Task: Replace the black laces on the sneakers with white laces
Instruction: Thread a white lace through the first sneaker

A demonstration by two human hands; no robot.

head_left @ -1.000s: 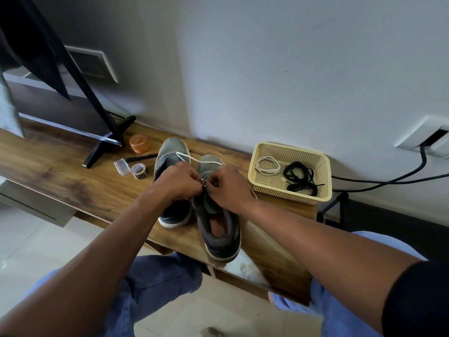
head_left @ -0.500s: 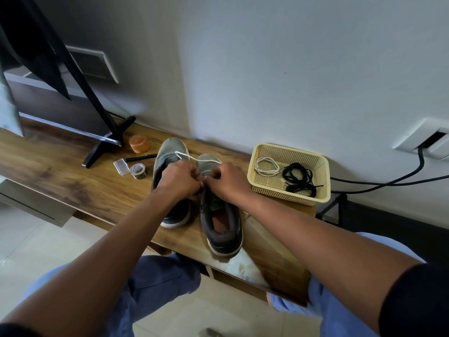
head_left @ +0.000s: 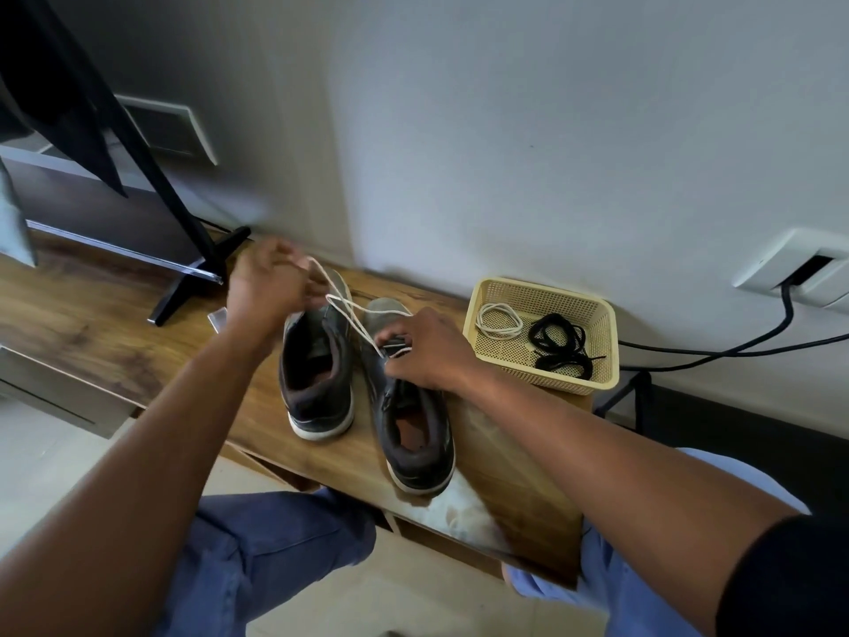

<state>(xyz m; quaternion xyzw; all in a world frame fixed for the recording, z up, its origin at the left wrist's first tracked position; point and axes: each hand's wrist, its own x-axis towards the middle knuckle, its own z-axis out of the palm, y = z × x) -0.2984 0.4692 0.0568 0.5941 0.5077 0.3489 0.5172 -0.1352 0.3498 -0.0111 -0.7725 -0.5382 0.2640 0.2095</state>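
The left hand (head_left: 264, 287) is raised above the far end of the left shoe, its grip closed tight, fingers curled around a thin white cord lace (head_left: 349, 314) that runs in two strands down to the right shoe. The right hand (head_left: 427, 351) rests on the lacing area of that shoe, thumb and fingers pinched together on the shoe's dark upper just where the lace enters; exactly what the fingertips catch is too small to tell.

There are two sneakers on the brown wooden tabletop (head_left: 92, 342), side by side and nearly touching: the left grey-and-black sneaker with a white sole (head_left: 317, 374) and the right grey-and-black sneaker with a white sole (head_left: 413, 434). Both lie with their long axes running away from the person, heels toward the near edge, toes toward the wall; the right one sits a little nearer the edge.

Just right of the shoes stands one pale yellow perforated plastic basket (head_left: 597, 360). Inside it lie one coiled white lace (head_left: 498, 320) on the left and a tangled bundle of black laces (head_left: 558, 342) on the right, apart from each other.
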